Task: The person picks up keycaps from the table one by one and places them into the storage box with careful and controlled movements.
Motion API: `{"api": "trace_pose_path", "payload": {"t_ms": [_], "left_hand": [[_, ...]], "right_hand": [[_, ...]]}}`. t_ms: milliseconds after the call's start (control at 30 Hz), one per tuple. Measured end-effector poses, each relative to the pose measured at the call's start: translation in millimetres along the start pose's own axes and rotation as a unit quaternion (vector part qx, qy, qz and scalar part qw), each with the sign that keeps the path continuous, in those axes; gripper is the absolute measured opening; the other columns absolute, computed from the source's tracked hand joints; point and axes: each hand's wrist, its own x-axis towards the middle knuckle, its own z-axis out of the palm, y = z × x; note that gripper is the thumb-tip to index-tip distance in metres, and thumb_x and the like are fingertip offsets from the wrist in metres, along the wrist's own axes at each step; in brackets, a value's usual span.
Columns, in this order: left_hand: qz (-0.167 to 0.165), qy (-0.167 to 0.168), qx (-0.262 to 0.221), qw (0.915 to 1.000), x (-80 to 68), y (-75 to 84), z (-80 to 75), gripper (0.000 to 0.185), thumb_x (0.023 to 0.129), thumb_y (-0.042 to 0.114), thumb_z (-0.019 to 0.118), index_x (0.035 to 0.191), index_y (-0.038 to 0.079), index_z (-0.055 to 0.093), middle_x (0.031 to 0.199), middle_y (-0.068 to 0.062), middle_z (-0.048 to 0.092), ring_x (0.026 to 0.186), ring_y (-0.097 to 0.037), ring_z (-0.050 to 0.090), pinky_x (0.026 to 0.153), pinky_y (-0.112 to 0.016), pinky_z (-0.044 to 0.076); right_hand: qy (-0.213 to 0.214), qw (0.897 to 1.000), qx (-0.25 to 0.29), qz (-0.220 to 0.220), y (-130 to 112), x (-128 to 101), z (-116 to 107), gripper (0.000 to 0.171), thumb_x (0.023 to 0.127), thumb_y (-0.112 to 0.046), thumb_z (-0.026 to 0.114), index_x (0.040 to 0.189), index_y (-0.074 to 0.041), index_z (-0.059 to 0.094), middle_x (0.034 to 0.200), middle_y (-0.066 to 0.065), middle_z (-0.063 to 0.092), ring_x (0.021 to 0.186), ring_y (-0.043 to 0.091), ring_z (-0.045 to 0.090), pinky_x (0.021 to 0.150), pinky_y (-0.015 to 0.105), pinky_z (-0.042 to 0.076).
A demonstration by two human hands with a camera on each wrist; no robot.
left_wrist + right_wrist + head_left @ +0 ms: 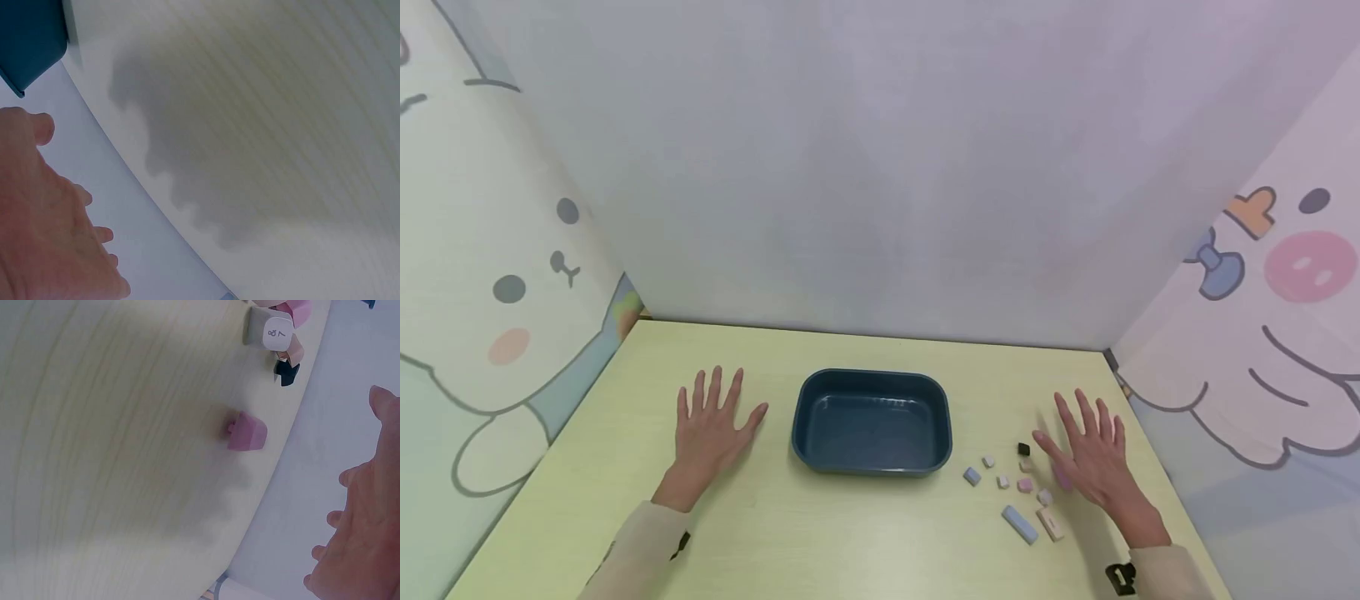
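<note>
While idling, head / step: pre-grasp by judgement; nothing lifted, tub [872, 377] empty
head / left hand [711, 425]: fingers straight and spread, grasping nothing, palm down over table [820, 533] just left of tub
head / right hand [1093, 454]: fingers straight and spread, grasping nothing, palm down just right of keycaps [1022, 487]
head / location: keycaps loose on table between tub and right hand, apart from tub
head / count: 1 tub; 9 keycaps plain (2 long, 7 small), a tenth possible by black keycap [1023, 449], too small to tell
head / next move, judged: calls for fine fingertip pinch on one small cap; right hand nearest
left wrist / left hand [44, 237]: fingers relaxed, empty; touching table [262, 125] or hovering, cannot tell
left wrist / count: 1 tub corner [28, 37] at top left, 0 keycaps
right wrist / right hand [362, 531]: fingers released, empty, apart from caps
right wrist / pink keycap [247, 432]: alone on table [112, 456], nearest the hand, lying on its side
right wrist / count: 1 pink keycap, 1 black keycap [287, 373], 1 white "& 7" keycap [277, 332], more cut off at top edge
</note>
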Motion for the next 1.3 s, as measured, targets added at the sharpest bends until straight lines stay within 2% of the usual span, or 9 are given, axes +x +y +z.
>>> {"api": "trace_pose_path", "payload": {"t_ms": [267,467,633,700,900,1033,1067,1167,1300], "left_hand": [[-0.006,-0.012,0.003,0.9999,-2.4,0.6,-4.0,0.080,0.101,0.054,0.053,0.160,0.005,0.030,0.162,-0.031,0.020,0.152,-0.050,0.007,0.119,-0.067,0.001],[0.005,0.009,-0.008,0.9999,0.3,6.6,-3.7,0.078,0.100,0.052,0.056,0.158,0.004,0.035,0.160,-0.032,0.026,0.150,-0.051,0.012,0.118,-0.068,0.006],[0.004,-0.005,-0.018,0.9998,-3.6,9.2,-0.7,0.078,0.100,0.052,0.055,0.158,0.004,0.035,0.160,-0.033,0.026,0.150,-0.052,0.012,0.118,-0.068,0.008],[0.002,-0.007,-0.020,0.9998,-4.7,8.9,0.8,0.077,0.101,0.052,0.054,0.159,0.004,0.035,0.160,-0.033,0.027,0.150,-0.052,0.013,0.118,-0.068,0.009],[0.004,0.018,-0.060,0.9980,-0.9,10.5,-1.0,0.071,0.104,0.047,0.052,0.157,0.001,0.037,0.156,-0.034,0.032,0.148,-0.053,0.019,0.117,-0.066,0.014],[-0.003,0.013,-0.088,0.9961,2.1,13.8,-4.3,0.070,0.106,0.047,0.049,0.157,0.000,0.036,0.155,-0.034,0.035,0.146,-0.053,0.023,0.118,-0.065,0.017],[-0.005,0.011,-0.094,0.9955,2.5,14.8,-4.6,0.070,0.106,0.047,0.048,0.157,0.000,0.036,0.154,-0.034,0.035,0.145,-0.053,0.024,0.118,-0.064,0.018],[-0.013,0.008,-0.111,0.9937,2.5,18.2,-5.0,0.069,0.107,0.047,0.046,0.156,-0.001,0.037,0.154,-0.033,0.037,0.144,-0.052,0.028,0.116,-0.066,0.022],[-0.023,0.016,-0.137,0.9902,1.1,23.7,-5.0,0.066,0.108,0.045,0.045,0.152,-0.004,0.043,0.150,-0.032,0.043,0.139,-0.050,0.036,0.112,-0.065,0.029]], "right_hand": [[-0.004,1.000,0.011,-0.005,-6,-1,-2,0.077,0.102,-0.048,0.056,0.161,-0.007,0.028,0.162,0.030,0.019,0.147,0.057,0.011,0.113,0.075,0.002],[-0.002,0.999,0.030,-0.009,-3,-2,-7,0.075,0.103,-0.044,0.056,0.161,-0.007,0.028,0.161,0.031,0.022,0.143,0.058,0.018,0.110,0.076,0.008],[-0.013,0.999,0.038,-0.002,5,-8,-4,0.071,0.105,-0.040,0.055,0.161,-0.006,0.027,0.160,0.030,0.024,0.140,0.060,0.023,0.104,0.077,0.016],[-0.006,0.999,0.045,-0.004,6,-9,-3,0.068,0.105,-0.037,0.056,0.159,-0.004,0.031,0.158,0.031,0.028,0.137,0.061,0.027,0.101,0.077,0.019],[0.029,0.996,0.090,-0.008,-1,-3,-8,0.057,0.106,-0.029,0.054,0.152,0.002,0.040,0.147,0.034,0.041,0.126,0.060,0.039,0.094,0.073,0.029],[0.021,0.994,0.109,0.008,-3,-2,-11,0.051,0.109,-0.027,0.049,0.148,0.006,0.043,0.143,0.034,0.045,0.121,0.054,0.047,0.091,0.069,0.037],[0.020,0.994,0.111,0.011,-3,-3,-12,0.050,0.110,-0.026,0.048,0.147,0.007,0.045,0.141,0.033,0.046,0.119,0.052,0.050,0.090,0.067,0.040],[0.026,0.993,0.114,0.014,-2,-4,-12,0.044,0.110,-0.024,0.047,0.142,0.006,0.050,0.135,0.028,0.052,0.112,0.042,0.057,0.086,0.050,0.047],[0.060,0.991,0.121,-0.005,-1,-3,-9,0.031,0.108,-0.016,0.053,0.129,0.005,0.060,0.119,0.019,0.062,0.098,0.021,0.060,0.075,0.026,0.048]]}}
